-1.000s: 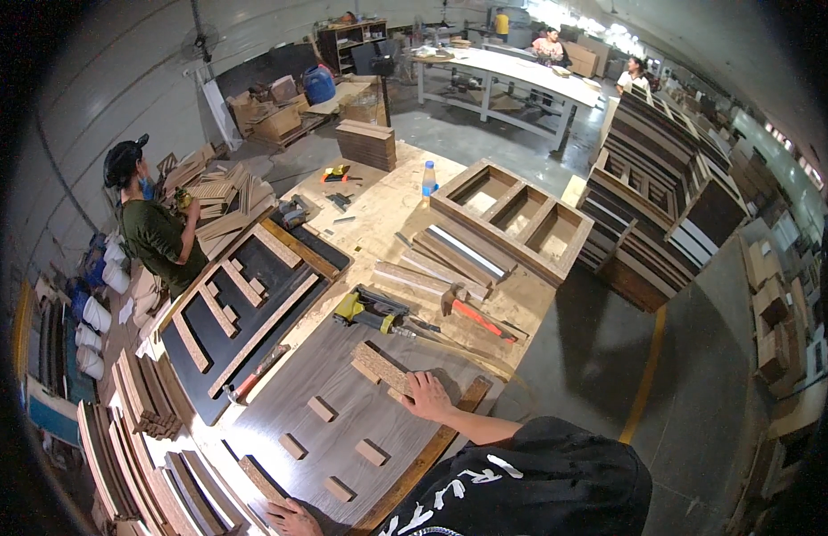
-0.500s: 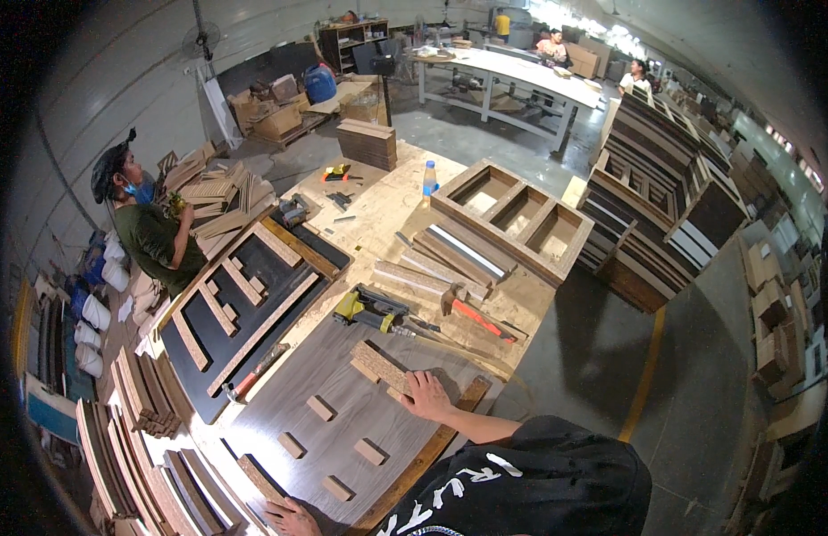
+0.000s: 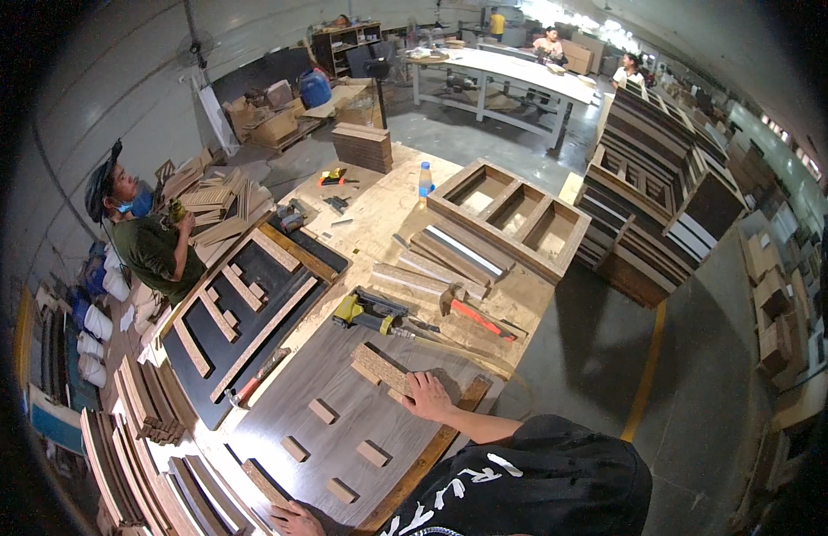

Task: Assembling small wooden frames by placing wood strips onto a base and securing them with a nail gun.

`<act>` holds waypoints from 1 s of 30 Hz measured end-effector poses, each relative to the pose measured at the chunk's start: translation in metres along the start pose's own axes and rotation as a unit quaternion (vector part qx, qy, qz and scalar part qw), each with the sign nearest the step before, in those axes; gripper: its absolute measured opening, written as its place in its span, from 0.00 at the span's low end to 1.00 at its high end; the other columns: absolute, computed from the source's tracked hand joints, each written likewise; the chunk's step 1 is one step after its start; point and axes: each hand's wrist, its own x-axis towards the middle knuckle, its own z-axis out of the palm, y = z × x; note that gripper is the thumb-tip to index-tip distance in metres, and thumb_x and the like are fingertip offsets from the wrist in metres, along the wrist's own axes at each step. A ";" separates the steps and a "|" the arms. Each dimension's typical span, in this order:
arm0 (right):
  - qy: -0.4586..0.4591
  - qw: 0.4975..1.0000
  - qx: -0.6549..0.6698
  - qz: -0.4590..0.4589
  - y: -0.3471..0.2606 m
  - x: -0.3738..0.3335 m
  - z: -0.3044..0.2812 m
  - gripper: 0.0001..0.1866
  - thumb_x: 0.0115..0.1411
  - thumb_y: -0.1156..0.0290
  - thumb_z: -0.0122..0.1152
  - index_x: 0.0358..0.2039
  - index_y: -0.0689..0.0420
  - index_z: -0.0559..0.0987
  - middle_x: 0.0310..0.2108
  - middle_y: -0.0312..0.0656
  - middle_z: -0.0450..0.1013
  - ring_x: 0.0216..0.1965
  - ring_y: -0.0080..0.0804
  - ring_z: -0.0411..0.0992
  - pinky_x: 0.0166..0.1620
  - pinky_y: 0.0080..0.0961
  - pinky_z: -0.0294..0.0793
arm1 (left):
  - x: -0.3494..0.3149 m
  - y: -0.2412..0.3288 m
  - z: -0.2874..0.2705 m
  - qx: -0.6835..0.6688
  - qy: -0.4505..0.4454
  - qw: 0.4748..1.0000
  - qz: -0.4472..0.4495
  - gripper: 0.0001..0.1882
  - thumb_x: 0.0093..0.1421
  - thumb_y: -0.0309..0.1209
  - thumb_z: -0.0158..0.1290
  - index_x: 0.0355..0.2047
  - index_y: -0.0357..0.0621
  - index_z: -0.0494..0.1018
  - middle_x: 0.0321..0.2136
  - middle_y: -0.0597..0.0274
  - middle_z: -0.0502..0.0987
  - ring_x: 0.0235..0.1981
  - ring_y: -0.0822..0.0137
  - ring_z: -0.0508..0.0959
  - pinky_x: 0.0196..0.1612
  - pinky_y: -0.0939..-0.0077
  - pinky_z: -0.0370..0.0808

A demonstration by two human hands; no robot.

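Observation:
A grey wood-grain panel (image 3: 334,384) lies before me on the workbench. At its far right part, my right hand (image 3: 427,397) grips the near end of a chipboard strip (image 3: 376,364). Down at the near left, my left hand (image 3: 296,518) holds the end of a second strip (image 3: 265,481) along the panel's left edge; the lower edge of the picture cuts off part of this hand. Between the hands, several small wood blocks, one of them a block (image 3: 322,411), lie spaced apart on the panel. A yellow-and-black nail gun (image 3: 368,311) rests at the panel's far edge.
A red-handled hammer (image 3: 476,314), loose strips (image 3: 432,268) and a divided wooden frame (image 3: 512,219) lie beyond. Another hammer (image 3: 258,380) sits by a black panel (image 3: 244,326) at left, where a co-worker (image 3: 146,232) stands. Stacked frames (image 3: 655,196) rise at right.
The view has shifted slightly. Both my hands stay on their strips, and the blocks keep their places on the panel.

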 end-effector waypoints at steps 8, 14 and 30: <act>0.001 1.000 0.006 0.004 0.000 0.001 -0.001 0.33 0.58 0.55 0.59 0.56 0.65 0.64 0.45 0.52 0.63 0.49 0.50 0.64 0.52 0.45 0.67 | -0.001 0.003 0.000 0.019 0.001 1.000 -0.009 0.36 0.69 0.58 0.29 0.69 0.49 0.50 0.67 0.39 0.51 0.66 0.44 0.56 0.64 0.47 0.53; -0.002 1.000 0.003 0.008 0.000 0.000 0.000 0.33 0.58 0.56 0.59 0.57 0.64 0.64 0.46 0.53 0.63 0.49 0.50 0.64 0.52 0.46 0.67 | -0.003 0.006 -0.005 0.005 -0.010 1.000 -0.015 0.36 0.69 0.57 0.29 0.70 0.49 0.49 0.67 0.39 0.51 0.66 0.43 0.55 0.64 0.46 0.52; -0.005 1.000 0.004 0.005 -0.001 0.000 -0.002 0.34 0.57 0.56 0.60 0.57 0.65 0.64 0.45 0.52 0.63 0.49 0.49 0.64 0.51 0.44 0.68 | -0.006 0.004 -0.012 -0.022 -0.023 0.999 -0.003 0.37 0.69 0.57 0.30 0.70 0.47 0.48 0.67 0.37 0.48 0.67 0.42 0.53 0.65 0.45 0.50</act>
